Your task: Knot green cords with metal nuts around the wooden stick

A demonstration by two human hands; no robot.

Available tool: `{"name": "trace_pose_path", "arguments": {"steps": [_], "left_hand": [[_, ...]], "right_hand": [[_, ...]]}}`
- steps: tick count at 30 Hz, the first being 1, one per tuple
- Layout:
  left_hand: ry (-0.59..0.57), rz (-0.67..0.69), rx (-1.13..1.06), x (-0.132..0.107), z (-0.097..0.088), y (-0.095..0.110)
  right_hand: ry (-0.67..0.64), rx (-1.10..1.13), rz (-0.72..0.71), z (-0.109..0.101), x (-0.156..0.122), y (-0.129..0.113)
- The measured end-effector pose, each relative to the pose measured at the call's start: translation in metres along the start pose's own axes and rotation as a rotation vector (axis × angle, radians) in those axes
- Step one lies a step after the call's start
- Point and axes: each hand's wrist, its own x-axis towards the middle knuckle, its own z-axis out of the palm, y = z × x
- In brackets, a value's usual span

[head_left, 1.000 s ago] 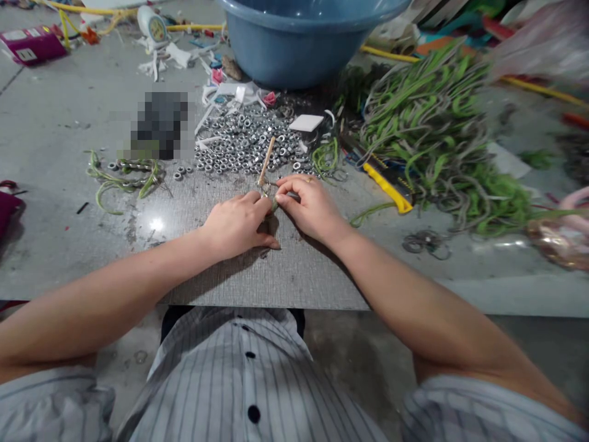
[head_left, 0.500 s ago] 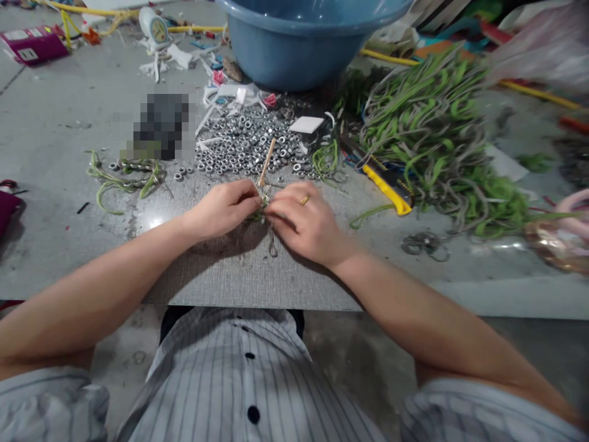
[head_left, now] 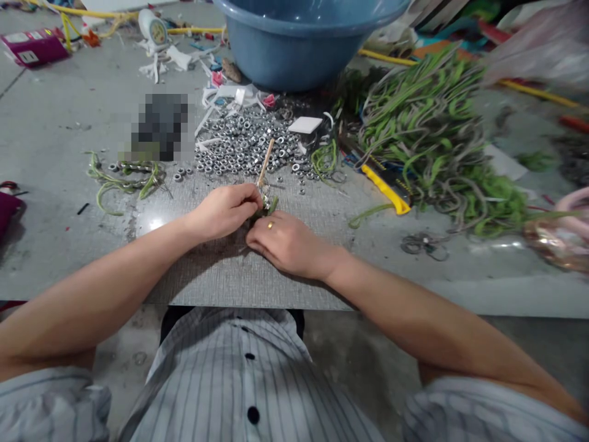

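My left hand [head_left: 225, 212] is closed round the lower end of a thin wooden stick [head_left: 265, 162] that leans away from me, with a small metal ring at its base. My right hand [head_left: 288, 242] lies just in front of it, fingers curled and pinching a short green cord [head_left: 270, 205] beside the stick. Both hands rest on the grey board [head_left: 221, 276] at the table's near edge. Behind the stick lies a heap of silver nuts [head_left: 243, 144].
A big pile of green and grey cords [head_left: 432, 135] fills the right side, with a yellow utility knife [head_left: 386, 187] at its foot. A blue basin [head_left: 304, 40] stands at the back. Finished cords with nuts [head_left: 124, 175] lie at the left. Loose rings [head_left: 421, 244] lie at the right.
My right hand has slid toward me and to the left, from beside the stick to just below it. My left hand has shifted slightly left, still at the stick.
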Motion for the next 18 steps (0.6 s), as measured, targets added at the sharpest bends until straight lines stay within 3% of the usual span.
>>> {"name": "trace_pose_path", "arguments": {"steps": [4, 6, 11, 18], "left_hand": [[0.015, 0.022, -0.063, 0.000, 0.001, -0.002], [0.016, 0.043, -0.080, -0.001, 0.001, -0.002], [0.033, 0.111, -0.059, -0.001, 0.003, -0.001], [0.124, 0.150, 0.103, 0.001, 0.009, -0.004]], "right_hand": [[0.268, 0.452, 0.338, -0.004, -0.001, 0.010], [0.349, 0.573, 0.424, -0.005, 0.000, 0.015], [0.396, 0.652, 0.488, -0.006, 0.001, 0.023], [0.359, 0.660, 0.525, -0.003, 0.000, 0.023]]}}
